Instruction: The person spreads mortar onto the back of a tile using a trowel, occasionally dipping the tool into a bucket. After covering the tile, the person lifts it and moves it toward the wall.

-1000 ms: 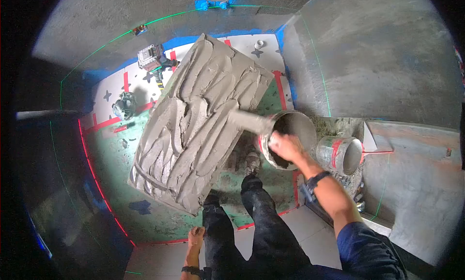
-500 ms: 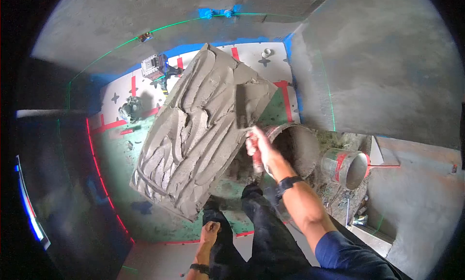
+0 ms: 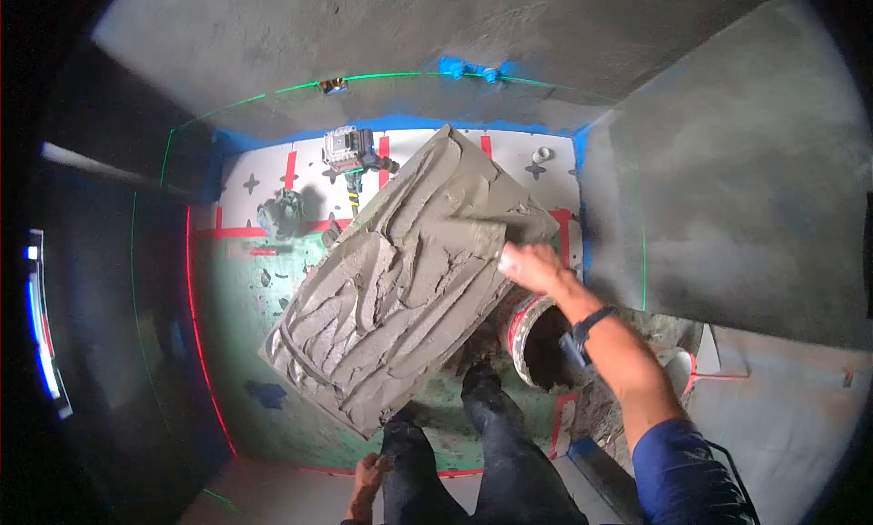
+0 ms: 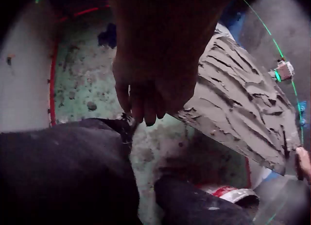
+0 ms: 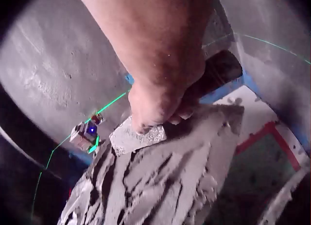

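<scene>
A large board covered in ridged grey mortar lies diagonally across the floor. My right hand grips a trowel by its handle, with the blade against the mortar near the board's right side. In the right wrist view the dark handle sticks out past the hand, and the mortar-smeared blade lies on the ridges. My left hand hangs beside my left leg, holding nothing; its fingers point loosely down in the left wrist view.
A mortar-crusted bucket stands right of the board, with a smaller bucket beyond. A laser level stands behind the board, near a crumpled bag. Grey walls surround the floor, and a small white ring lies at the back.
The trowel has gone from beside the bucket onto the mortar, its blade now pointing left. The head view has shifted, so the board sits lower. My left hand still hangs low.
</scene>
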Demonstrator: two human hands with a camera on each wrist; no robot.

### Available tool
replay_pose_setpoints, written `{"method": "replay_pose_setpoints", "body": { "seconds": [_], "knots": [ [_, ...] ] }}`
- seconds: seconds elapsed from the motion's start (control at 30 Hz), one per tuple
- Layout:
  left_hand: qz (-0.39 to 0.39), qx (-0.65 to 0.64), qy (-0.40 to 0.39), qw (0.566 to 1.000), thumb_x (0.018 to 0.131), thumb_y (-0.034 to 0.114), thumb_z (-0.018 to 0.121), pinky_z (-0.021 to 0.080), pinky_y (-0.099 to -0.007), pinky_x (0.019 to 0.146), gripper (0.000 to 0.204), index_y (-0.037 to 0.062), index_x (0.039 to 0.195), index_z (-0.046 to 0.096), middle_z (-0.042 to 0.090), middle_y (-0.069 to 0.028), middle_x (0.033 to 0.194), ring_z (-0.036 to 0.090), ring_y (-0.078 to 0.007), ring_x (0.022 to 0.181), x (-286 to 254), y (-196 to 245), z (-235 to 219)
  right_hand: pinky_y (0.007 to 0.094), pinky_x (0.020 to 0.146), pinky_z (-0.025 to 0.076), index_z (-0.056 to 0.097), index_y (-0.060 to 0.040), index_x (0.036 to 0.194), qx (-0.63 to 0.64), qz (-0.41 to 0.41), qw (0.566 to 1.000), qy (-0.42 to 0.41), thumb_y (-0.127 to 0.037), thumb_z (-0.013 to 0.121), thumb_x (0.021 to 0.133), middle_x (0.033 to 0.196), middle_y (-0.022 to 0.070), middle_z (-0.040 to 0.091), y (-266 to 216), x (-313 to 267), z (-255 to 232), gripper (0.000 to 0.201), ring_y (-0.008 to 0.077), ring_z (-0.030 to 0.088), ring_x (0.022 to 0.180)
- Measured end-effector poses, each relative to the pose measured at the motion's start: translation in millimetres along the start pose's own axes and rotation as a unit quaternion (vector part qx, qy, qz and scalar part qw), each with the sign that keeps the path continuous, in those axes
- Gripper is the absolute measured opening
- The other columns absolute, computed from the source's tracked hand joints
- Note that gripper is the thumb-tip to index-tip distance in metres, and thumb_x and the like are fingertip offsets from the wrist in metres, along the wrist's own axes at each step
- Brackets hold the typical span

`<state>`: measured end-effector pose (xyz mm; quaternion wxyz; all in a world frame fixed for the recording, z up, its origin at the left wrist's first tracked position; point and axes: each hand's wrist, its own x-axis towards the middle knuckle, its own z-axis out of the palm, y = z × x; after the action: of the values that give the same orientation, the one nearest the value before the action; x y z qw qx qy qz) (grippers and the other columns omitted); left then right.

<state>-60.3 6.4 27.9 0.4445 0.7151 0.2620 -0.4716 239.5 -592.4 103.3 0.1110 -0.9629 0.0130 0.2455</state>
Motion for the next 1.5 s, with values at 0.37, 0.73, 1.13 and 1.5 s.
{"method": "replay_pose_setpoints", "body": {
  "seconds": [0.37, 0.73, 1.13, 1.5],
  "knots": [
    [-0.042, -0.071, 0.056, 0.995, 0.09, 0.019, 0.06, 0.047, -0.0312, 0.065, 0.024, -0.0033, 0.083, 0.06, 0.063, -0.01, 0.074, 0.063, -0.0185, 0.075, -37.6, 70.2, 120.1, 0.0326, 0.051, 0.046, 0.056, -0.0035, 0.088, 0.353, 0.087, 0.918, -0.157, -0.041, 0.052, 0.093, 0.068, 0.0076, 0.058, 87.5, 113.9, -106.2, 0.038, 0.0187, 0.055, 0.054],
    [0.058, 0.007, 0.019, 0.998, 0.089, 0.028, 0.06, 0.046, -0.0323, 0.068, 0.031, -0.0014, 0.08, 0.059, 0.06, -0.0067, 0.072, 0.055, -0.0158, 0.07, -28.4, 164.2, 155.6, 0.0232, 0.039, 0.035, 0.051, -0.012, 0.083, 0.713, 0.245, 0.603, -0.262, -0.046, 0.048, 0.096, 0.062, -0.0012, 0.048, 86.5, -59.1, -1.6, 0.036, 0.007, 0.043, 0.046],
    [-0.009, -0.196, -0.011, 0.981, 0.09, 0.014, 0.06, 0.051, -0.0308, 0.067, 0.018, -0.004, 0.087, 0.059, 0.063, -0.0087, 0.08, 0.063, -0.0181, 0.072, -62.7, 5.6, 117.9, 0.0287, 0.038, 0.038, 0.055, -0.0106, 0.09, 0.587, 0.3, 0.748, -0.075, -0.05, 0.053, 0.093, 0.058, -0.0001, 0.048, 83.4, -107.2, 23.5, 0.04, 0.012, 0.046, 0.043],
    [0.019, -0.187, 0.015, 0.982, 0.093, 0.014, 0.058, 0.053, -0.032, 0.072, 0.016, -0.0006, 0.086, 0.058, 0.061, -0.0056, 0.078, 0.063, -0.0159, 0.074, -86.2, -13.9, 106.5, 0.0268, 0.042, 0.039, 0.053, -0.0098, 0.09, 0.723, 0.198, 0.584, -0.311, -0.049, 0.044, 0.097, 0.059, 0.0002, 0.05, -136.4, -172.4, 126.7, 0.041, 0.011, 0.047, 0.044]
  ]
}}
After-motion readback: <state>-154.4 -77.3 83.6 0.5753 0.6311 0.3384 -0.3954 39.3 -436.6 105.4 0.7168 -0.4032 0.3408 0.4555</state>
